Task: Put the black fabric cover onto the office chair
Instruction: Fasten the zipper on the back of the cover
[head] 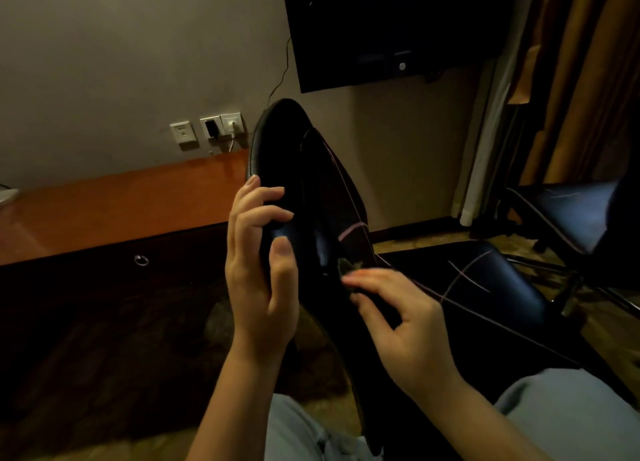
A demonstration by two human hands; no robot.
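The office chair's glossy black backrest (282, 141) stands tilted in the middle of the view. The black fabric cover (346, 197), marked with thin pink lines, lies over the backrest's right side and runs down across the seat (491, 287). My left hand (259, 270) grips the backrest's left edge, fingers wrapped over it and thumb pressing on the front. My right hand (398, 322) is low on the backrest, its blurred fingertips pinching the cover's edge beside a small greenish tag. The chair's base is hidden.
An orange-brown desk (121, 211) with a drawer ring (141, 260) runs along the left wall, under wall sockets (207, 129). A dark TV (381, 27) hangs above. A second chair (571, 214) and curtains (588, 79) stand at the right. My knees (571, 415) are at the bottom.
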